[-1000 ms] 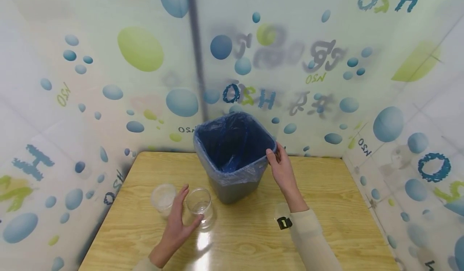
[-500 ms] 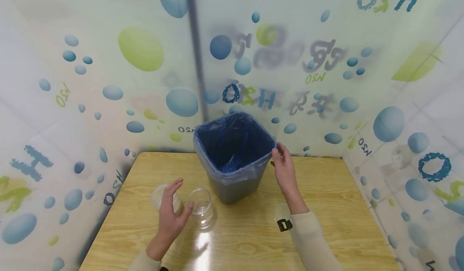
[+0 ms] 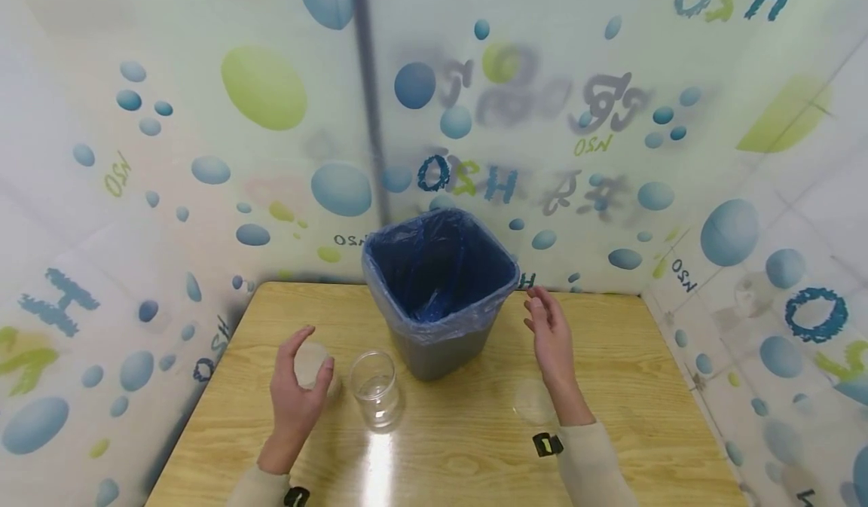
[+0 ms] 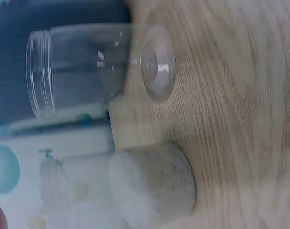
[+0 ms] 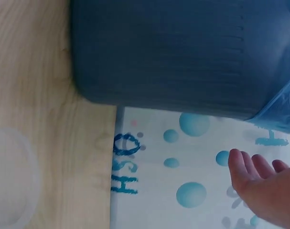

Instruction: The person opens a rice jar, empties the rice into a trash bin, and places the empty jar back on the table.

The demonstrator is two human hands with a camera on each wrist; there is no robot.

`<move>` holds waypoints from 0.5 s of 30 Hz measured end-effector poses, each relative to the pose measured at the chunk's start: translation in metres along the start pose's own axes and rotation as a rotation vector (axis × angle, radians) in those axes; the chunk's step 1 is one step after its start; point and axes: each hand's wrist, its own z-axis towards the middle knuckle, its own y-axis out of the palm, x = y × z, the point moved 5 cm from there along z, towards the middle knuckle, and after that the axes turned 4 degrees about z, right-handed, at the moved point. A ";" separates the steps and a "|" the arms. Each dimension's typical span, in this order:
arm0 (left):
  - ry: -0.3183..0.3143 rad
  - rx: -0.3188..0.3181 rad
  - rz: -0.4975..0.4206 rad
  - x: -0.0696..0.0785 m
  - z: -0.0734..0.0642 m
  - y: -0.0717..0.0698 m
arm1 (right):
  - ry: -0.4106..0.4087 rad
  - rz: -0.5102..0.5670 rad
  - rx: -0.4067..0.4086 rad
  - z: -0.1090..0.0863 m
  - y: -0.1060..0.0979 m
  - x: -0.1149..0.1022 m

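Observation:
My left hand (image 3: pixel 294 398) is beside and partly over a clear jar with pale, grainy contents (image 4: pixel 154 186), its thumb and fingers spread in a curve. The hand hides much of this jar (image 3: pixel 312 364) in the head view. Just right of it stands a clear jar (image 3: pixel 375 390) that looks empty; the left wrist view shows that clear jar (image 4: pixel 87 67) upright, with a threaded neck. My right hand (image 3: pixel 554 341) hovers, fingers relaxed, off the right side of a grey trash bin (image 3: pixel 441 352) lined with a blue bag (image 3: pixel 434 262). Nothing is in that hand.
A clear round lid (image 3: pixel 533 401), also in the right wrist view as a pale disc (image 5: pixel 13 176), lies flat on the wooden table (image 3: pixel 461 454) near my right wrist. A printed curtain (image 3: pixel 271 190) with blue and green dots rises behind the table's back edge.
My right hand has let go of the bin's rim and drawn back to the right. My left hand has moved left, from the empty jar to the filled jar.

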 end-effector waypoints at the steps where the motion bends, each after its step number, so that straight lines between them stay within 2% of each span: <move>1: -0.024 -0.001 0.006 -0.003 -0.001 -0.002 | -0.004 -0.004 0.008 -0.002 -0.003 0.001; 5: -0.166 -0.021 0.007 -0.024 -0.009 -0.011 | -0.022 -0.022 0.034 -0.011 -0.014 0.004; 12: -0.384 -0.024 -0.035 -0.082 -0.040 -0.021 | -0.059 -0.066 0.051 -0.024 -0.033 0.008; 15: -0.510 -0.032 -0.080 -0.098 -0.051 -0.024 | -0.060 -0.092 0.060 -0.027 -0.039 0.012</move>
